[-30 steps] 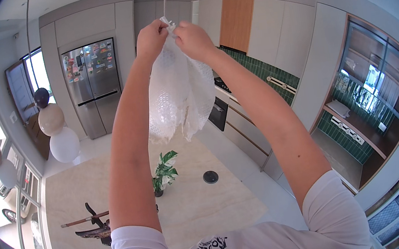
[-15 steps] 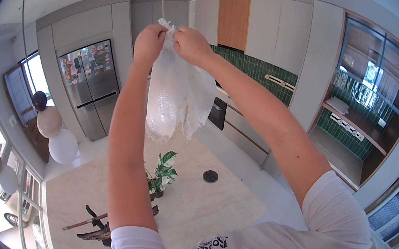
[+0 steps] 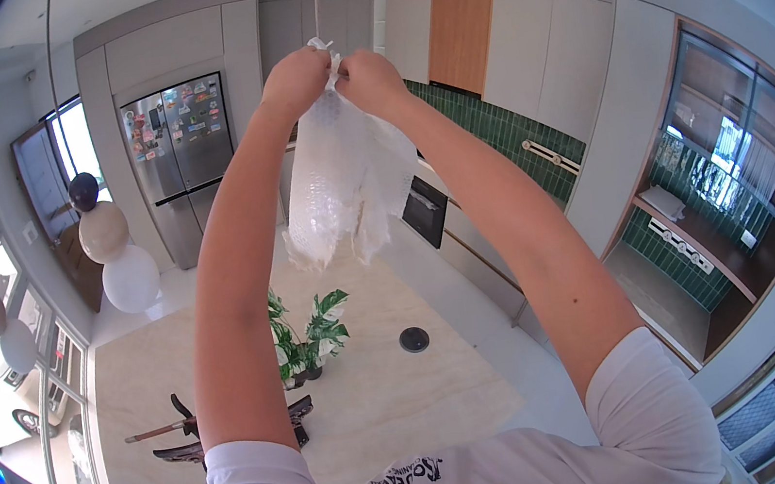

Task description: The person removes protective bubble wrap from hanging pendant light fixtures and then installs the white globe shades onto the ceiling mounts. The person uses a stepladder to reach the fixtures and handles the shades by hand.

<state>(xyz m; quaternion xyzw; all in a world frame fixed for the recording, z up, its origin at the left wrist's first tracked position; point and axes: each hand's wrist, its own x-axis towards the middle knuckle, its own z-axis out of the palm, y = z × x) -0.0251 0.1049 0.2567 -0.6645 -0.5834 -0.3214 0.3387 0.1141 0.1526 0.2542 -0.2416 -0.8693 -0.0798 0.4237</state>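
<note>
A bundle of clear bubble wrap (image 3: 332,195) hangs at the upper middle on a thin cord (image 3: 318,6) that runs up to the ceiling. What the wrap encloses cannot be made out. My left hand (image 3: 298,80) and my right hand (image 3: 370,81) are raised side by side at its gathered neck. Both have their fingers closed on the twisted plastic there, and a short whitish end (image 3: 318,43) sticks up above them. Below the hands the wrap flares out to a loose, ragged lower edge.
Under my arms is a beige stone table (image 3: 398,397) with a potted plant (image 3: 308,345), a round black disc (image 3: 414,339) and a dark stand holding a rod (image 3: 180,452). Pendant lamps of stacked balls (image 3: 130,281) hang at left. A fridge (image 3: 180,152) and cabinets stand behind.
My hands stay at the neck of the bubble wrap, fingers slightly shifted, the right one turned a little more inward. The whole view has shifted slightly, showing more of the plant.
</note>
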